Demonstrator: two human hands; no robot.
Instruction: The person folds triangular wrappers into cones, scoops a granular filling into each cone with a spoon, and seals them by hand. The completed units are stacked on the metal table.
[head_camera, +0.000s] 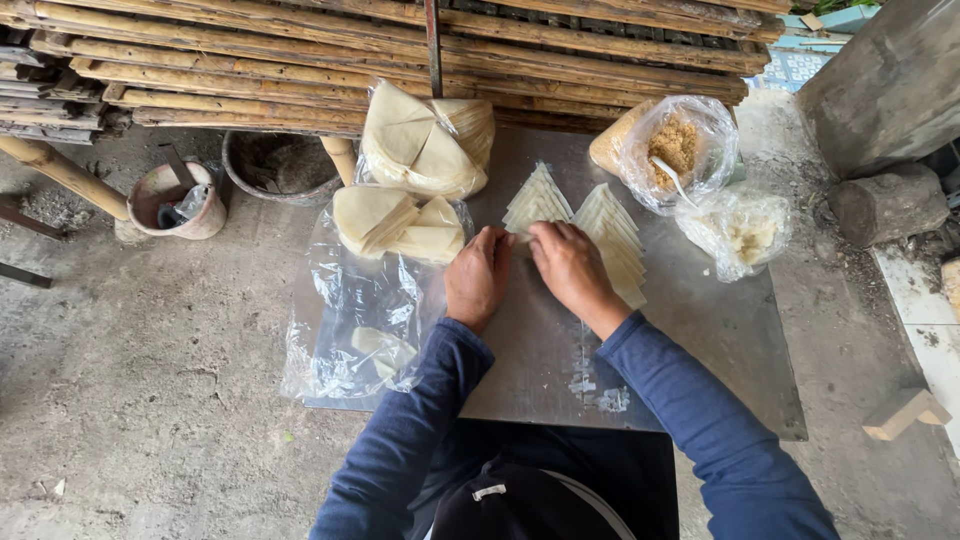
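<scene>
Head view, looking straight down: a low grey metal bench (700, 340) stands on a concrete floor (150, 400), with a stack of bamboo poles (300, 60) along its far edge. Left hand (478, 275) and right hand (570, 265) lie side by side at bench centre, palms down, both in dark blue sleeves (400, 440). The fingers of both hands are together and curled onto the bench just below a fanned row of pale triangular pastry sheets (537, 200); fingertips touch its near end. Whether a sheet is pinched under either hand, cannot tell. A second fanned row of triangular sheets (615, 240) lies just right of the right hand, touching its knuckle side. Left of the hands, stacked folded wrappers (400, 225) sit on a clear plastic sheet (355, 320); a bagged stack of wrappers (425, 140) lies beyond. Far right on the bench: an open plastic bag of brown crumbly filling (680, 145) with a white spoon (672, 180) in it, and a smaller bag of pale filling (740, 235). Off the bench, at left, a clay pot (175, 200) and a dark basin (280, 165).
</scene>
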